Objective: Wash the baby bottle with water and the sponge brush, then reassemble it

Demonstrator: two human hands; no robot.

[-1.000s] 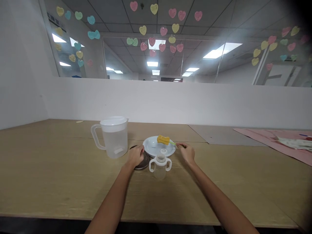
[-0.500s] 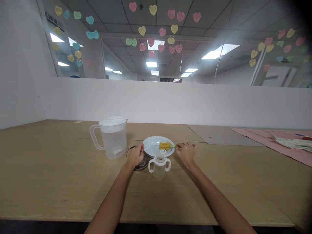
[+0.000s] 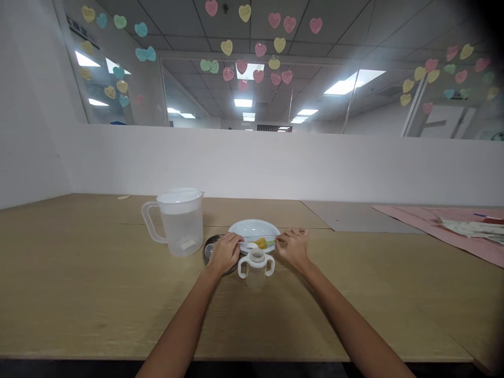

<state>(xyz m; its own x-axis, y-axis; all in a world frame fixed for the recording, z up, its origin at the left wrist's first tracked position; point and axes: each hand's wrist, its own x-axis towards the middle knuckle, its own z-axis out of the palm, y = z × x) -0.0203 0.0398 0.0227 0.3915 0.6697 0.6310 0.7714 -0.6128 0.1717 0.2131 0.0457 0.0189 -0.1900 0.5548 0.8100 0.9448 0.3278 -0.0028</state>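
Observation:
My left hand (image 3: pixel 226 252) reaches over a round metal bowl (image 3: pixel 207 252) to the left side of a white plate (image 3: pixel 254 226), fingers closed; what they pinch is hidden. A sponge brush (image 3: pixel 260 243) with a yellow head and green handle lies over the plate. My right hand (image 3: pixel 294 247) is closed at the handle's end, by the plate's right rim. A thin pale line crosses the plate between both hands; I cannot tell what it is. In front stands a clear baby bottle (image 3: pixel 255 275) without a lid, with white side handles. A small white piece (image 3: pixel 252 245) shows behind it.
A lidded clear pitcher (image 3: pixel 183 228) with liquid in it stands left of the bowl. Far right, a pink cloth (image 3: pixel 417 218) carries white cloths and a pen. A grey sheet (image 3: pixel 350 216) lies at the back against the white wall.
My left hand has moved right, over the plate's left side. My right hand has come slightly left, and the brush head has shifted left and nearer to me.

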